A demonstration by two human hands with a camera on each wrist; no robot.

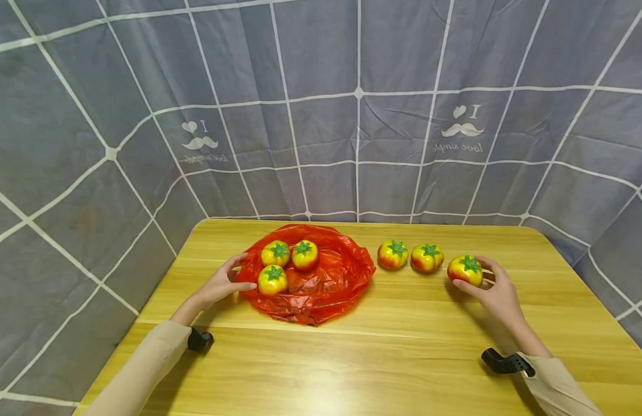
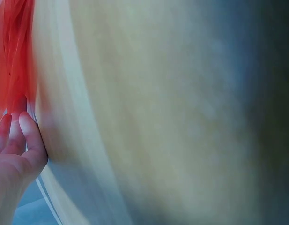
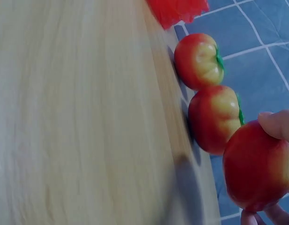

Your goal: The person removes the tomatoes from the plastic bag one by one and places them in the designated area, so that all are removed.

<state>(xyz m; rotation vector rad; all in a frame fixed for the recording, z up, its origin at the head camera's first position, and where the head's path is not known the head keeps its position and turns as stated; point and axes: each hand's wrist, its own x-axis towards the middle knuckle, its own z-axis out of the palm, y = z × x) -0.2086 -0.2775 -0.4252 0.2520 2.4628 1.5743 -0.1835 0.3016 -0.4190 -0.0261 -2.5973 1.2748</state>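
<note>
My right hand (image 1: 500, 289) grips a red-and-yellow tomato (image 1: 465, 271) with a green leafy top, thumb on the near side and fingers behind. In the right wrist view this tomato (image 3: 256, 166) appears lifted off the table, its shadow apart from it. Two similar tomatoes, one (image 1: 427, 257) nearer the hand and one (image 1: 392, 255) farther left, stand in a row beside it. A red plastic bag (image 1: 331, 277) lies spread out, with three tomatoes (image 1: 272, 279) on its left part. My left hand (image 1: 219, 286) is at the bag's left edge, thumb and fingers apart, fingertips touching the plastic.
The light wooden table (image 1: 321, 370) has rounded far corners. A grey curtain (image 1: 321, 133) with white grid lines hangs behind it and along its sides. Each wrist carries a black strap, the left strap (image 1: 200, 340) and the right strap (image 1: 505, 363).
</note>
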